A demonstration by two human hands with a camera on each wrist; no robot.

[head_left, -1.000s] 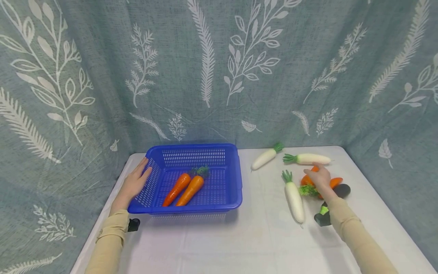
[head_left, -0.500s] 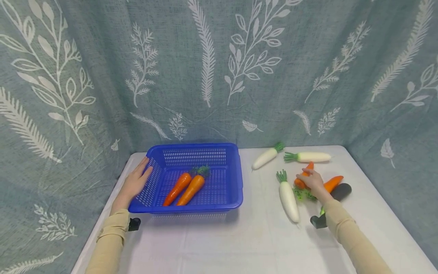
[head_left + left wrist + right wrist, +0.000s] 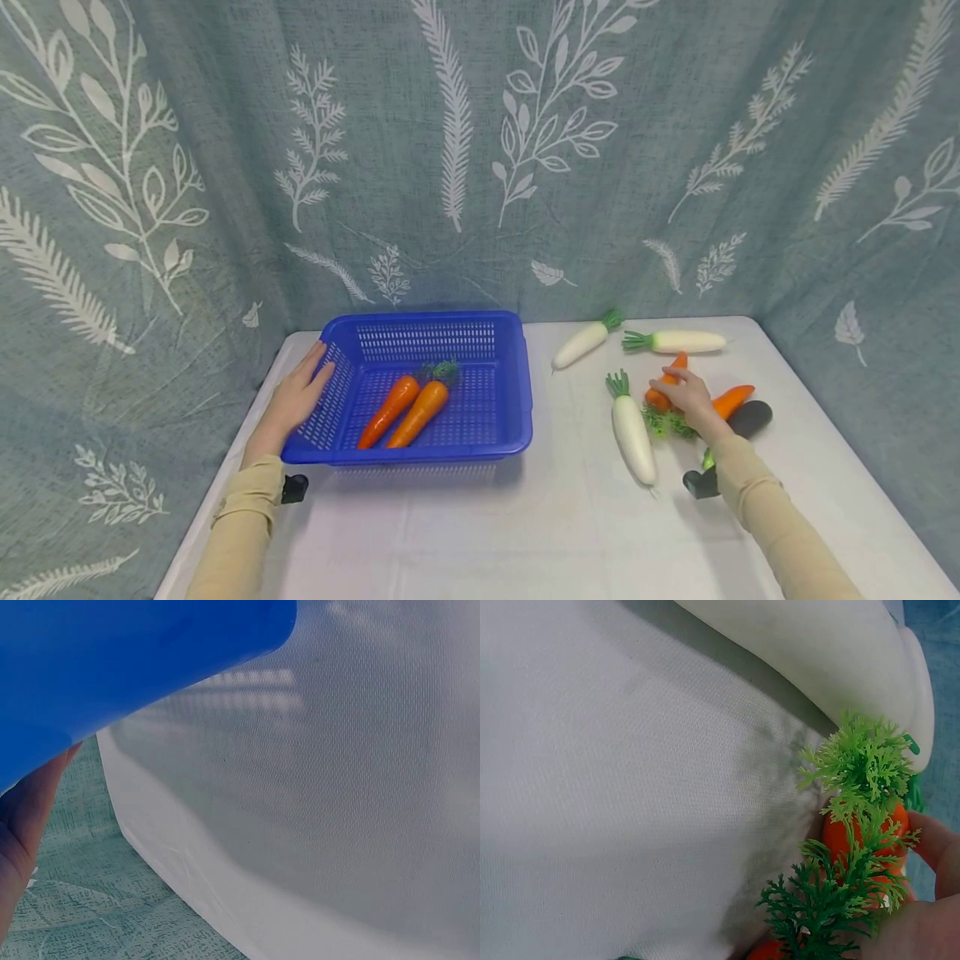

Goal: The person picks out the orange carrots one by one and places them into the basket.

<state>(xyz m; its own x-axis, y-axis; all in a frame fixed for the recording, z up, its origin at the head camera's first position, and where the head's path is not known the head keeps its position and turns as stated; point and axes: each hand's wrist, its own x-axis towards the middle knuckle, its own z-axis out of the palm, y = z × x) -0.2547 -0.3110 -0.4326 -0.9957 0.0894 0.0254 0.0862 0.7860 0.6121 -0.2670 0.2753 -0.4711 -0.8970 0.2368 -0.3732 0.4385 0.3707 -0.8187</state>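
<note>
My right hand (image 3: 693, 398) has its thumb and fingers bent round an orange carrot (image 3: 657, 400), gripping it across the middle. In the right wrist view, its leafy top (image 3: 859, 761) hangs clear of my palm, and only part of the hand shows at the edge. My left hand (image 3: 294, 400) has straight fingers, the thumb set apart from them, laid against the outer left side of a blue basket (image 3: 528, 383); from the left wrist it is seen only partly, at the basket's underside.

Surface: a table (image 3: 465, 542) under a white cloth. A grey-green curtain (image 3: 480, 167) printed with white leaves and sprigs closes the back and both sides. Tan sleeves (image 3: 783, 517) cover my forearms.

Position of items: the gripped carrot is in my right fingers, at the right of the table. Just to its left lies a white radish (image 3: 634, 440), leaves pointing away from me; beyond the fingers lies a second radish (image 3: 686, 342), and farther left a third radish (image 3: 582, 346). Right of my hand are another carrot (image 3: 735, 402) and a dark eggplant (image 3: 752, 418), partly hidden by my wrist. Two carrots (image 3: 418, 415) lie side by side inside the basket, well apart from my right fingers.
</note>
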